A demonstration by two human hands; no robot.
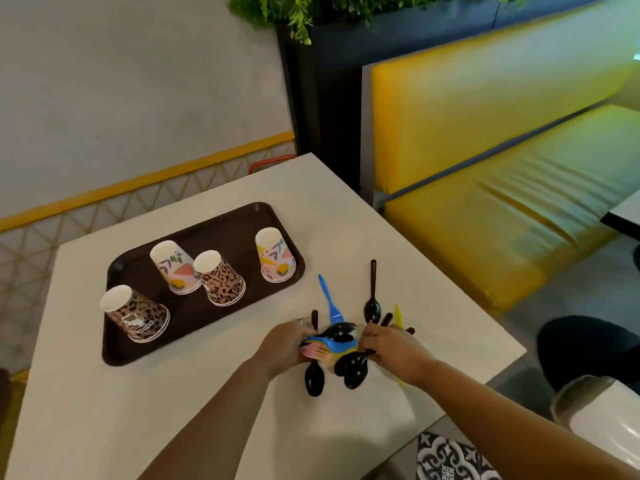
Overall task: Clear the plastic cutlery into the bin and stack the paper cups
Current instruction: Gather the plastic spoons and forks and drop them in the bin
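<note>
Both hands close in on a heap of plastic cutlery (pixel 337 344) near the surface's (pixel 214 393) front right edge: the left hand (pixel 285 346) has its grip curled around the pile's left side, the right hand (pixel 393 351) its fingers bent onto the right side. Glossy black spoons (pixel 372 299) and a blue fork (pixel 330 303) point handles away. Four patterned paper cups (pixel 216 277) stand upside down, unstacked, on a dark brown tray (pixel 204 230).

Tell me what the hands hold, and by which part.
Both hands, left and right, grip one cutlery pile from opposite sides, around its middle where the pieces cross.
</note>
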